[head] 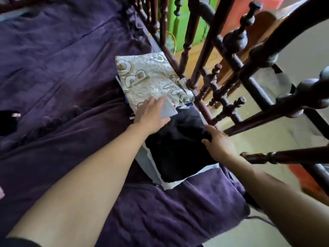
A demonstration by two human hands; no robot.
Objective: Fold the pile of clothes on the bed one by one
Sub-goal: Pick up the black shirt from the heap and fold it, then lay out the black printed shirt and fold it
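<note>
Two bare hands work at a clothes stack beside the bed's rail.

- **Black garment**: the uppermost item of the near stack, just past frame centre toward 4 o'clock. It lies crumpled on a pale grey-white garment, whose edges show at the black item's 7 and 5 o'clock sides.
- **Left hand**: at the black garment's 11 o'clock corner, palm down with the fingers straight and spread. It rests flat where the black garment meets a white fabric corner and the cloth beyond, and it grips nothing.
- **Right hand**: at the black garment's 3 o'clock edge. Its fingers are extended along that edge and the thumb lies on the dark cloth. No closed pinch can be made out.
- **Beige patterned cloth**: a folded piece bearing large outlined letter shapes, lying at 12 o'clock from the black garment, its near edge under the left hand's fingertips.
- **Purple bedspread**: the rumpled surface carrying both stacks, filling the frame from 6 through 9 to 12 o'clock.
- **Dark wooden bed rail**: this has turned spindles and runs just beside the stacks from 12 to 4 o'clock. Pale floor shows through it.
- **Small black item**: this lies on the bedspread at the 9 o'clock edge, well apart from the stacks.
</note>
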